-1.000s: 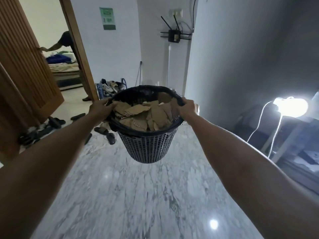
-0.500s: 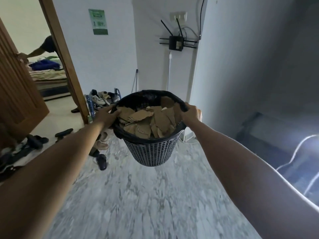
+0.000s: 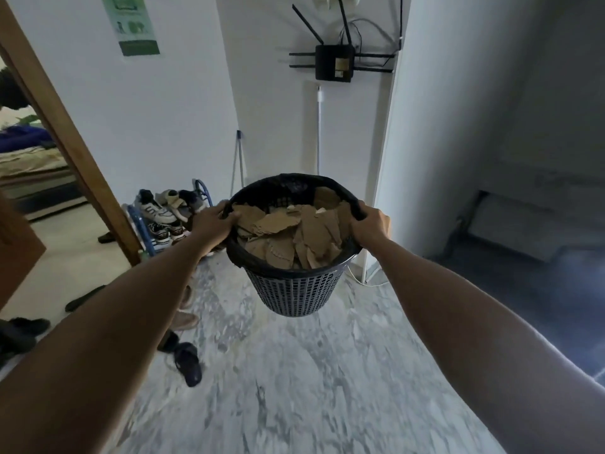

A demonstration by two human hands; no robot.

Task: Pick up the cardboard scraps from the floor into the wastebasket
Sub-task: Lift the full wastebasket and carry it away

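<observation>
The wastebasket (image 3: 296, 286) is up in the air in the middle of the view, above the gray marble floor (image 3: 294, 388). It is dark with little holes in its side and a black bag around its rim. The left hand (image 3: 212, 226) grips the rim at 9 o'clock, with fingers curled over the edge. The right hand (image 3: 370, 224) grips the rim at 3 o'clock the same way. The two hands are apart, one on each side. The cardboard scraps (image 3: 291, 237) are brown torn bits piled inside the basket, almost up to the top. At 10 o'clock from the basket a shoe rack (image 3: 163, 214) stands by the wall. A dark sandal (image 3: 188, 363) lies on the floor at 7 o'clock. A black router (image 3: 334, 62) hangs on the wall at 12 o'clock.
</observation>
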